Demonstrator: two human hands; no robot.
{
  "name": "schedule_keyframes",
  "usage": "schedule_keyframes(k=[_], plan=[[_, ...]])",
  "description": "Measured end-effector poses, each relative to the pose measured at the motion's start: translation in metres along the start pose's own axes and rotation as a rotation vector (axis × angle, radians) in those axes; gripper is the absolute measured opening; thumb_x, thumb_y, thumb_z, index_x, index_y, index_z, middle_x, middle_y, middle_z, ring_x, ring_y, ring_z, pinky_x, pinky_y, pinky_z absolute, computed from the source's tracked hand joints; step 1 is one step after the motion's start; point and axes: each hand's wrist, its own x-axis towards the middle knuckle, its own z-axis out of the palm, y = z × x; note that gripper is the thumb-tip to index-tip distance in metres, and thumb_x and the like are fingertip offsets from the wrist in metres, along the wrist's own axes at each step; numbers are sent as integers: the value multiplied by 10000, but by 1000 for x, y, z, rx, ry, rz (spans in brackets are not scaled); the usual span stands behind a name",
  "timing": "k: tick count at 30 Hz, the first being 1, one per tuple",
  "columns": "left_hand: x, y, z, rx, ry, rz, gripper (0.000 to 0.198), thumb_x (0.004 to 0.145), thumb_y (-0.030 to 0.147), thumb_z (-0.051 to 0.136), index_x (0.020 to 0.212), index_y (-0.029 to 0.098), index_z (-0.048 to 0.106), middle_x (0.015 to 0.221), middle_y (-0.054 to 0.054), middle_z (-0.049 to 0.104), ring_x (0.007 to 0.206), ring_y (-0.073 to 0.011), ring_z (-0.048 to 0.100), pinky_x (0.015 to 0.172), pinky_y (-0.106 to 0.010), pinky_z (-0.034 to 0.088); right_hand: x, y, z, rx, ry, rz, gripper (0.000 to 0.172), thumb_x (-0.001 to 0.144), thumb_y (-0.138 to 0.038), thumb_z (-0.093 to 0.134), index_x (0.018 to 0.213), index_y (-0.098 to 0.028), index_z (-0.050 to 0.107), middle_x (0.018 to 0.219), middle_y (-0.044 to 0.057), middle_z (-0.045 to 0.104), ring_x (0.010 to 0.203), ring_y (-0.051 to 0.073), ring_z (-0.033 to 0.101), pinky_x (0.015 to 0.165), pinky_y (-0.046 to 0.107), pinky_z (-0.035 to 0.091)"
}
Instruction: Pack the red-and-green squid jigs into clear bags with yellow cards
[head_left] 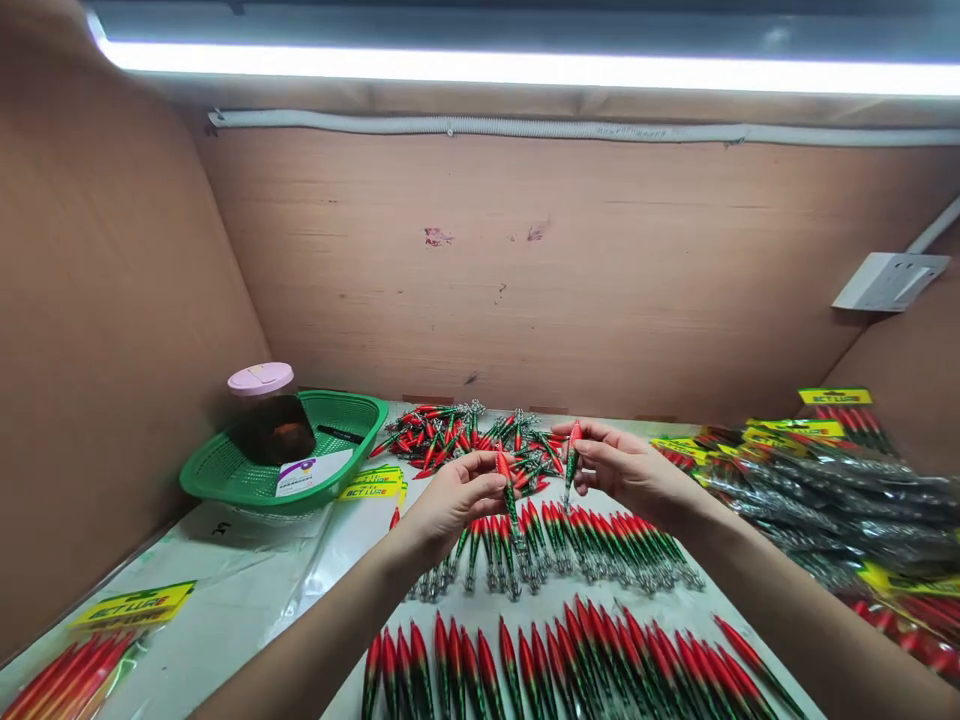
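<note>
My left hand (469,490) pinches a red and green fishing lure (507,490), its hook end pointing down. In my right hand (611,458) another fishing lure (573,462) is held upright between thumb and fingers, red tip up. Just below both hands lies a row of matching lures (622,545) with clear hooked ends toward me. Nearer to me is a second row of lures (555,660), their red tips pointing away. Behind my hands sits a loose heap of lures (450,435), partly covered by my fingers.
At left, a green basket (217,490) holds a dark cup with a pink lid (261,378) and a white card. Yellow-headed packs of lures (127,610) lie at front left. Many bagged lures (832,500) are piled at right. A wooden back wall (525,270) encloses the table.
</note>
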Motion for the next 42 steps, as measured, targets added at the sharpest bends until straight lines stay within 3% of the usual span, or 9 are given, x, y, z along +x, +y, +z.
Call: schedule_keyframes(k=[5, 12, 18, 21, 25, 29, 32, 36, 42], plan=[[-27, -7, 20, -71, -110, -112, 335, 594, 242, 815, 881, 149, 669, 804, -10, 654, 703, -99, 622, 693, -241, 501, -57, -19, 23, 307, -90, 104, 349, 755, -459, 692, 971, -200, 602, 900, 18, 586, 677, 93, 584, 623, 250, 532], [-56, -14, 37, -112, -301, -114, 250, 704, 216, 756, 942, 168, 697, 884, -41, 702, 756, -112, 659, 711, -233, 504, -91, -26, 29, 448, -104, 136, 288, 738, -399, 739, 879, -193, 595, 879, 13, 600, 711, 106, 615, 616, 239, 545], [-65, -15, 44, -96, -273, -152, 286, 669, 219, 782, 936, 159, 696, 929, -61, 707, 772, -120, 657, 702, -225, 498, -104, -31, 38, 399, -71, 132, 333, 715, -450, 745, 860, -193, 591, 828, 12, 604, 685, 109, 603, 587, 234, 535], [-68, -9, 42, -80, -212, -156, 295, 642, 220, 801, 905, 145, 691, 924, -63, 701, 768, -130, 656, 702, -232, 510, -104, -23, 20, 316, 38, 136, 397, 684, -502, 747, 889, -203, 586, 869, 9, 588, 715, 116, 590, 602, 247, 534], [-68, 0, 16, -28, -26, -149, 334, 638, 204, 807, 944, 166, 678, 845, -21, 698, 718, -102, 645, 669, -193, 516, -97, 12, -39, 73, 299, 238, 285, 820, -406, 656, 995, -206, 553, 939, -11, 578, 747, 90, 573, 661, 237, 519], [-66, 0, -22, 43, 144, -185, 299, 629, 177, 811, 887, 149, 663, 769, 0, 682, 653, -82, 624, 664, -189, 535, -90, 61, -86, -246, 384, 528, 275, 909, -327, 564, 1120, -151, 567, 1077, 56, 609, 877, 163, 619, 737, 349, 537], [-65, -4, -45, 48, 271, -197, 273, 627, 114, 795, 853, 142, 645, 754, -1, 680, 627, -82, 625, 635, -185, 539, -83, 90, -97, -430, 374, 642, 319, 906, -343, 566, 1171, -166, 559, 1171, 69, 589, 980, 199, 609, 820, 400, 524], [-66, -3, -70, 67, 389, -191, 246, 660, 57, 737, 860, 142, 622, 729, -6, 680, 607, -88, 630, 611, -184, 533, -73, 114, -97, -589, 311, 688, 299, 914, -348, 551, 1166, -187, 569, 1202, 71, 580, 1001, 197, 600, 841, 396, 516], [-70, 6, -102, 148, 475, -170, 225, 666, 80, 714, 854, 145, 609, 744, -13, 683, 614, -86, 625, 649, -196, 520, -64, 150, -99, -738, 227, 681, 280, 916, -364, 549, 1099, -156, 588, 1068, 50, 625, 874, 164, 629, 744, 345, 540]])
